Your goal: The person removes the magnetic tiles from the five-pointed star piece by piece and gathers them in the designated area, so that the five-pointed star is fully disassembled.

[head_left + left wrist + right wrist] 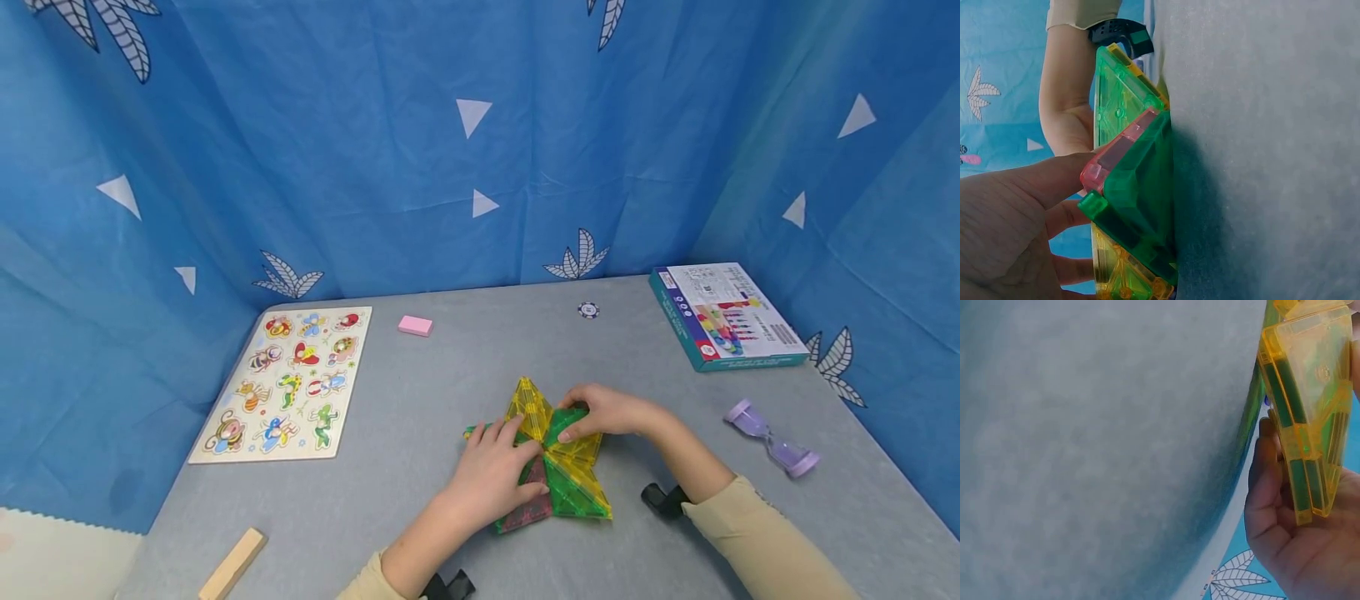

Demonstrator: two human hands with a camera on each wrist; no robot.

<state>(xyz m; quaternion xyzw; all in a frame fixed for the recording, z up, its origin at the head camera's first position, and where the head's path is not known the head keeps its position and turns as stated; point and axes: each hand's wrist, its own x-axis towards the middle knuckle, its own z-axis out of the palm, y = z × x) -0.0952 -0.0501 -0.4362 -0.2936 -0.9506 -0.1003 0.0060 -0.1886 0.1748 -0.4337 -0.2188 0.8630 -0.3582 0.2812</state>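
A star-shaped build of magnetic tiles (576, 492), see-through yellow, green and red, lies on the grey table. The left hand (491, 475) holds its left side, fingers spread over the green and yellow points and thumb on the red tile (525, 508). In the left wrist view that thumb presses the rim of the red tile (1113, 156), beside a green tile (1144, 181) slanting down to the table. At the upper right the right hand (603, 411) grips a green point between thumb and fingers. From the right wrist, its fingers curl behind the yellow tiles (1300, 431).
An insect puzzle board (288, 383) lies at left, a wooden block (234, 564) nearer the front. Farther back are a pink block (415, 326) and a poker chip (588, 310). A toy box (738, 317) and a purple sand timer (772, 437) lie at right. Blue curtain (420, 150) borders the table.
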